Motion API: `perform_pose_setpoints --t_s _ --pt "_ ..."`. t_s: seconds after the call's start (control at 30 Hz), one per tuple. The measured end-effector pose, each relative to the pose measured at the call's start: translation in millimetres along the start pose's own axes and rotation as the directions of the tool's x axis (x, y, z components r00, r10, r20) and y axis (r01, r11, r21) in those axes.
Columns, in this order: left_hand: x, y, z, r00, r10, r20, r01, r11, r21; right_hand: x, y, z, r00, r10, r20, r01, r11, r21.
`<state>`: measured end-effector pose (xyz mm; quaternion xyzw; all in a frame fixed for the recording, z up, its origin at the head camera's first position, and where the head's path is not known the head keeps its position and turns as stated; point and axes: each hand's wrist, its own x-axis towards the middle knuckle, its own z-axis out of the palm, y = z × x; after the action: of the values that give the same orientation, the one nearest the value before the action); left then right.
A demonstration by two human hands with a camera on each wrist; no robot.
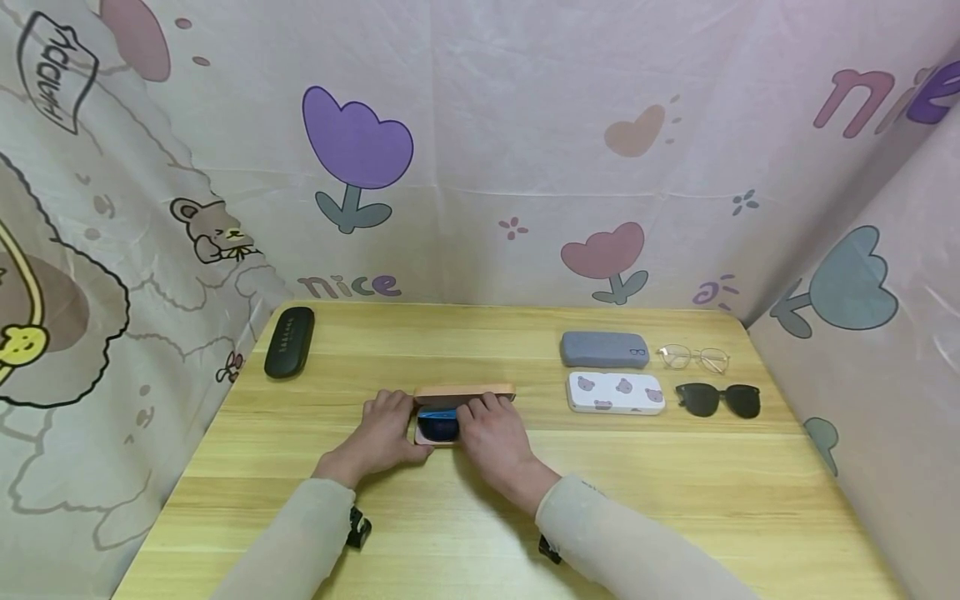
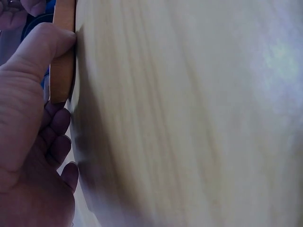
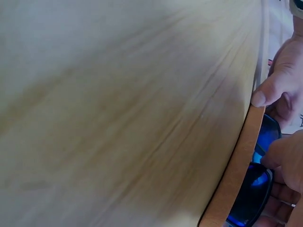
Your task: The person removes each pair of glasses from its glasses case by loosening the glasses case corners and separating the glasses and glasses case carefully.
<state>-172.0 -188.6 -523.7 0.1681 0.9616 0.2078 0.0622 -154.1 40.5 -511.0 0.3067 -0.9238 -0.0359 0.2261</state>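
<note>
An orange-brown glasses case stands with its lid raised near the middle of the table. My left hand grips its left end, the thumb on the front wall in the left wrist view. Inside lie sunglasses with dark blue lenses, partly covered by my right hand. In the right wrist view, the fingers of that hand pinch the sunglasses near the bridge, between the two lenses. The right part of the case is hidden behind the right hand in the head view.
A black glasses case lies at the far left. On the right are a grey-blue case, a white bear-patterned case, thin-framed glasses and black sunglasses. Patterned cloth hangs behind the wooden table and along both sides.
</note>
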Motion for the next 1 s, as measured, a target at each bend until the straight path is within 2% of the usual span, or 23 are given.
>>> perform_pose_setpoints --t_s 0.27,0.67,1.0 --pt "0.2 1.0 0.1 1.0 0.012 0.0 -0.012 1.0 -0.001 -2.1 1.2 -4.2 1.0 -0.008 0.025 0.009 1.0 -0.024" --pt "-1.9 -2.5 0.0 1.0 0.012 -0.002 -0.012 1.0 -0.003 -12.3 12.8 -16.8 0.998 -0.039 -0.043 0.037 0.998 -0.05" --pt "-1.2 -2.1 0.2 1.0 0.001 0.012 -0.001 1.0 -0.006 -30.5 36.7 -25.5 0.998 -0.038 -0.058 0.039 0.999 0.021"
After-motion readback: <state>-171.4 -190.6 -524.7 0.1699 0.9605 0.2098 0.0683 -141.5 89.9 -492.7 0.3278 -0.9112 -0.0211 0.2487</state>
